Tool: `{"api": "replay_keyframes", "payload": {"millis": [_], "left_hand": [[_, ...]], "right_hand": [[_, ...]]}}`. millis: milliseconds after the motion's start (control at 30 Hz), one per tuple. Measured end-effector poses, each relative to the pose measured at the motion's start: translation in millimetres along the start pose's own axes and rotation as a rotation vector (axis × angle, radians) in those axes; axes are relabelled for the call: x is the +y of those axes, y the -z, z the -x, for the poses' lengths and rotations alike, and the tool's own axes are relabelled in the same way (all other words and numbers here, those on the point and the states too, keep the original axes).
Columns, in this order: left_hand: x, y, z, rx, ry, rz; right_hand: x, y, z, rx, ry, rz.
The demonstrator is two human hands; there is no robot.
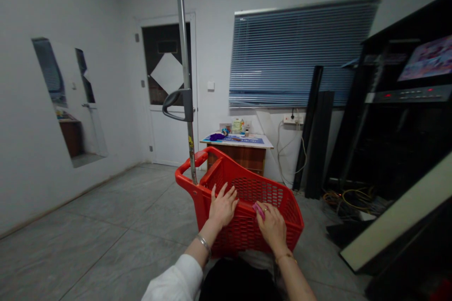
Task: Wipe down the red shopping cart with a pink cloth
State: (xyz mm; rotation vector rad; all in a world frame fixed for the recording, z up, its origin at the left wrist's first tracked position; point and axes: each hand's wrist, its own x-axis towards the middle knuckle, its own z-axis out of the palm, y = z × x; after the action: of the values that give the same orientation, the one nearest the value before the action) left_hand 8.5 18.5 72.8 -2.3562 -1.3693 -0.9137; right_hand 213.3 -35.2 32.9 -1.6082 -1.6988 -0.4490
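In front of me stands a red plastic shopping basket (243, 230) with slotted sides and a metal pole (181, 23) rising at its handle end. My left hand (223, 204) lies over the near rim, its fingers stretched out and apart, holding nothing. At the same rim, farther right, my right hand (271, 226) has its fingers closed round a small pink wad (259, 210); whether it is cloth or sponge I cannot tell. Most of the wad is hidden by the fingers. A grey grip (178, 105) is fixed partway up the pole.
A low wooden cabinet (236, 156) behind the basket bears a purple cloth (216, 137) and small containers. Dark panels (319, 146) lean at the wall. To the right are a black rack (395, 136), cables (356, 197) and a pale slanted board (399, 216). A mirror (70, 103) hangs left.
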Motion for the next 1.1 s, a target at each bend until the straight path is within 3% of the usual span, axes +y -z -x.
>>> {"api": "replay_keyframes", "payload": {"millis": [233,367,500,700,800,900,1100], "left_hand": [[1.3,-1.6,-0.5,0.019,0.0,-0.019],[1.9,-2.5,-0.6,0.017,0.017,0.005],[1.8,-2.8,-0.6,0.008,0.03,0.035],[1.9,-2.0,-0.4,0.008,0.023,0.01],[1.7,-0.5,0.2,0.01,0.011,0.009],[2.0,1.3,1.1,0.014,0.009,0.011],[4.2,2.7,1.1,0.011,0.009,-0.003]], "right_hand": [[62.0,11.7,12.8,0.047,-0.108,-0.005],[72.6,10.3,18.5,0.09,-0.156,-0.003],[45.6,5.3,12.0,0.111,-0.209,0.064],[-27.9,-7.5,-5.5,0.06,-0.055,0.048],[-37.4,-9.0,-6.8,0.049,-0.027,0.015],[-18.8,-3.8,-4.0,0.005,-0.006,-0.026],[56.6,9.0,7.3,-0.038,-0.137,-0.056]]}}
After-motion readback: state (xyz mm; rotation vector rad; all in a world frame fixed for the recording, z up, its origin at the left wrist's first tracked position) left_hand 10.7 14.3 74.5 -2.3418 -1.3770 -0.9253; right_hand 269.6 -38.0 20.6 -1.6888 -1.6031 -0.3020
